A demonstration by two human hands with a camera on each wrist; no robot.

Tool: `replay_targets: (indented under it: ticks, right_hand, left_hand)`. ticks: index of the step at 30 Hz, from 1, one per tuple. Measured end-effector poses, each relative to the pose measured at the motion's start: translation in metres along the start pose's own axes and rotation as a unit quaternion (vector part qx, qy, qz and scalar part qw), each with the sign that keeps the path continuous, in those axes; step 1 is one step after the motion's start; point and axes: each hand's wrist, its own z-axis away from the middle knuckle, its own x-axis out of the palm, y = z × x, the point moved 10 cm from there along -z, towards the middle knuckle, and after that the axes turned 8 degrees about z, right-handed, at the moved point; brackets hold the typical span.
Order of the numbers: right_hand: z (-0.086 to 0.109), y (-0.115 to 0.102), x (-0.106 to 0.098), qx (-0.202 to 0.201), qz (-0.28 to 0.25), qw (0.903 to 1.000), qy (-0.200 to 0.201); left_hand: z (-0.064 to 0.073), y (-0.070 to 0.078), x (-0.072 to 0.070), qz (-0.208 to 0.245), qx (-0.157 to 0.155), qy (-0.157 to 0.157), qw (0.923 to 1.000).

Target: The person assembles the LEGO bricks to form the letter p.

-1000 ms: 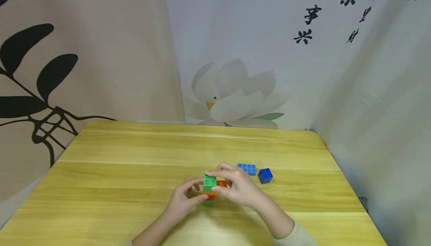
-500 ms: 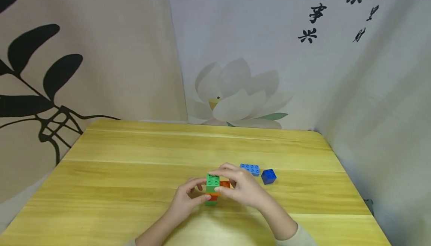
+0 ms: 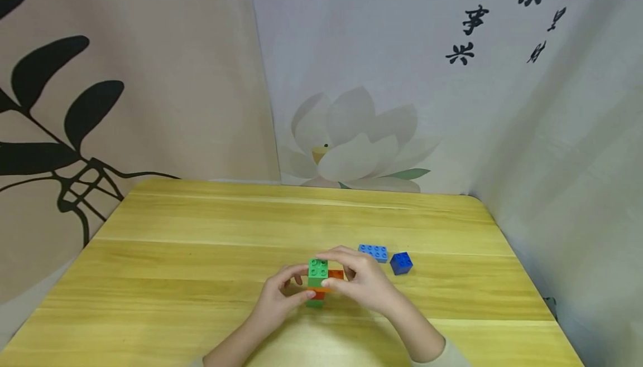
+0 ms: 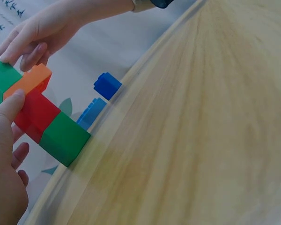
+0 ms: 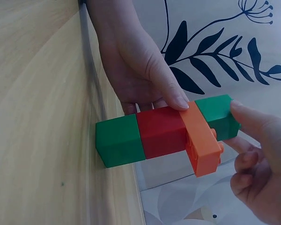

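- leaf-and-stem print, black, on the pale cloth behind the wooden table, far left.
- left hand, sleeve at the lower edge; thumb and fingers bent round the tower's middle, parted by no more than its thickness; the thumb tip lies where red meets orange, other fingers behind.
- tower of four bricks, upright, left of the table's two blue pieces; base at or just above the tabletop, exact contact not certain. from the bottom: lower green brick; red brick, gripped by the left hand; orange brick, longer, jutting to the right with studs showing on the overhang; upper green brick, on top, studs up, set against the orange.
- lotus print, pale, on the cloth beyond the table.
- right hand, light sleeve; thumb and index finger pinch the upper green brick, remaining fingers bent inward.
- light blue brick, oblong, studs up, just beyond the right hand.
- dark blue brick, squarish, studs up, near the light blue one, apart from it.
- dark brush characters, on the cloth, upper right.
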Motion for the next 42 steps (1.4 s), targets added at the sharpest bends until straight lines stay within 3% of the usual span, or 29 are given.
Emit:
replay_targets:
  ticks: [11, 19, 26, 30, 37, 42]
  right_hand:
    - [0.007, -0.006, -0.011, -0.032, -0.011, 0.9989, 0.034]
    - [0.019, -0.010, -0.035, -0.021, 0.008, 0.9965, 0.080]
    - [0.030, -0.022, -0.061, -0.045, 0.009, 0.9911, 0.125]
    - [0.039, -0.010, -0.070, -0.027, 0.018, 0.9900, 0.137]
    - [0.052, 0.016, -0.083, 0.038, 0.056, 0.9877, 0.141]
    - [0.059, 0.031, -0.089, 0.061, 0.057, 0.9859, 0.145]
  left_hand:
    - [0.000, -0.002, -0.002, 0.008, 0.001, 0.001, 1.0000]
    - [0.001, -0.002, -0.002, -0.013, -0.015, 0.012, 0.9997]
    - [0.000, -0.001, 0.001, -0.011, -0.028, 0.012, 0.9995]
    - [-0.001, 0.001, 0.004, -0.005, -0.024, 0.007, 0.9997]
    - [-0.003, 0.002, 0.004, 0.001, -0.015, 0.024, 0.9996]
    - [-0.005, 0.000, 0.004, 0.011, -0.019, 0.032, 0.9993]
